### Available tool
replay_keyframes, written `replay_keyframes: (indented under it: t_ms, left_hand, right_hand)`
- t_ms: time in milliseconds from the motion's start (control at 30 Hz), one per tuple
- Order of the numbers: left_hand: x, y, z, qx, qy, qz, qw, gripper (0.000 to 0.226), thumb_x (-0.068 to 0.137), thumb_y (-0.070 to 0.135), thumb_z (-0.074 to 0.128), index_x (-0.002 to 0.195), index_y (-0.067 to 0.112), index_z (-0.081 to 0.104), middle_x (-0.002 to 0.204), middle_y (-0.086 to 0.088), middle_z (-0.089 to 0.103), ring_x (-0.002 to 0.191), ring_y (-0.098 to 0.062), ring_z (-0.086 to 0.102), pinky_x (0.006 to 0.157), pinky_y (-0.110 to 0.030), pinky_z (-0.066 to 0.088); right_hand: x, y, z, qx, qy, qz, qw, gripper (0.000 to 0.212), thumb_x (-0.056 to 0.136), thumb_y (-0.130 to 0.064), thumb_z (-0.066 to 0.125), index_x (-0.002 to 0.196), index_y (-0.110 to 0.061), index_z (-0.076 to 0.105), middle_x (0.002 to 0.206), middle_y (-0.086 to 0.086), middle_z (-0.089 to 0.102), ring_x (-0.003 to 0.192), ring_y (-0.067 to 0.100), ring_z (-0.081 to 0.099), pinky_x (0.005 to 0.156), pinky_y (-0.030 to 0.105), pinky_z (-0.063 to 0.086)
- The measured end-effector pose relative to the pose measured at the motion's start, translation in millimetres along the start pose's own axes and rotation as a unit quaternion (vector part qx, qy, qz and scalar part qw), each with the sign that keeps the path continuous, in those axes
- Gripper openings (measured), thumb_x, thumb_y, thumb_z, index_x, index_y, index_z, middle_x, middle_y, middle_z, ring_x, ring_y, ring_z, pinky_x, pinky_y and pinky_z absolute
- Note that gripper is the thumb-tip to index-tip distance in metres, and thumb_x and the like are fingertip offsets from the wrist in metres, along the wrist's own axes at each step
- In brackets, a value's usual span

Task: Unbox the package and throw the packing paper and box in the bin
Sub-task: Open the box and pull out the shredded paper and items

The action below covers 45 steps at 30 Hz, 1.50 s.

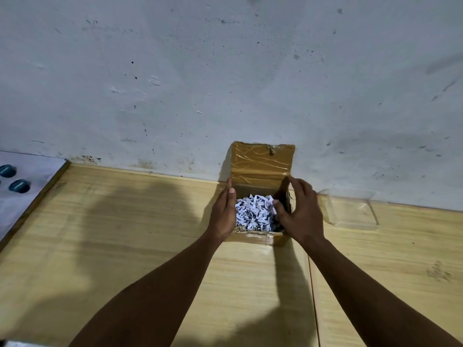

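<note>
clear plastic container (350, 209) on wooden table (125, 234) | two blue knobs (13, 179) far left

**A scuffed wall over a pale wood top**

I saw a pale grey-white wall (225, 71) filling the upper half of my view, flecked with dark specks, scratches and small chips. Brownish stains ran along its foot where it met the light wooden surface (125, 234). That surface showed a fine grain and a seam running away from me on the right. Broad soft shadows lay across it, with a brighter patch near the bottom edge. At the far left lay a white board (27, 186) with a dark wooden edge, carrying two dark blue rounded knobs (19, 186). To the right, against the wall, stood a clear plastic container (350, 209).
</note>
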<state>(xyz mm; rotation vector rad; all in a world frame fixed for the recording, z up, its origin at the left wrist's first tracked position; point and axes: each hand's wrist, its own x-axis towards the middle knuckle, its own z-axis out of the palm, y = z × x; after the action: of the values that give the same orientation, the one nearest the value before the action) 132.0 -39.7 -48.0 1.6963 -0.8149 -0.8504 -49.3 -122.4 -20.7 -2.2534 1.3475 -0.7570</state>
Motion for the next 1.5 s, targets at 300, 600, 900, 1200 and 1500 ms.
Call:
replay_keyframes:
  t_ms: [300, 600, 900, 1200, 1500]
  left_hand:
    - [3.6, -3.4, 0.3, 0.013, -0.002, 0.002, 1.000, 0.052, 0.104, 0.049, 0.018, 0.154, 0.035, 0.022, 0.158, 0.003, 0.033, 0.143, -0.015, 0.032, 0.109, -0.027, 0.026]
    - [4.4, -5.2, 2.6, 0.006, 0.004, -0.005, 1.000, 0.051, 0.103, 0.050, 0.016, 0.153, 0.040, 0.024, 0.158, 0.004, 0.032, 0.140, -0.012, 0.033, 0.105, -0.024, 0.025]
    - [6.7, -7.8, 5.3, -0.033, 0.008, -0.015, 0.999, 0.056, 0.097, 0.065, 0.014, 0.148, 0.048, 0.028, 0.155, 0.014, 0.033, 0.133, -0.001, 0.040, 0.107, -0.021, 0.028]
    - [13.4, 0.5, 12.4, -0.006, 0.041, -0.023, 0.999, 0.055, 0.101, 0.057, 0.011, 0.149, 0.042, 0.032, 0.155, 0.008, 0.038, 0.141, -0.015, 0.035, 0.106, -0.026, 0.025]
    - [-11.8, -0.6, -22.5, -0.023, 0.050, -0.067, 0.996, 0.068, 0.091, 0.069, 0.018, 0.144, 0.035, 0.045, 0.143, -0.007, 0.054, 0.125, -0.027, 0.056, 0.104, -0.042, 0.045]
  right_hand:
    - [34.6, -49.3, 20.1, -0.173, -0.388, -0.068, 0.903, 0.061, 0.073, -0.036, 0.075, 0.129, -0.022, 0.054, 0.128, 0.005, 0.060, 0.114, 0.028, 0.059, 0.091, 0.036, 0.053]
    - [40.7, -49.1, 43.8, -0.292, -0.408, -0.112, 0.858, 0.055, 0.082, -0.035, 0.069, 0.131, -0.016, 0.052, 0.124, 0.009, 0.064, 0.112, 0.030, 0.062, 0.091, 0.037, 0.053]
    - [36.4, -45.3, 50.2, -0.298, -0.391, -0.122, 0.862, 0.049, 0.083, -0.038, 0.069, 0.124, -0.016, 0.055, 0.118, 0.010, 0.067, 0.105, 0.030, 0.066, 0.086, 0.039, 0.054]
    - [65.7, -68.3, 28.9, -0.285, -0.382, -0.105, 0.873, 0.049, 0.060, -0.049, 0.083, 0.095, -0.016, 0.072, 0.092, 0.005, 0.074, 0.082, 0.024, 0.068, 0.069, 0.030, 0.055]
    - [47.2, -92.8, -37.5, -0.258, -0.303, -0.145, 0.906, 0.061, 0.067, -0.057, 0.076, 0.118, -0.028, 0.059, 0.114, 0.001, 0.069, 0.103, 0.027, 0.065, 0.078, 0.034, 0.051]
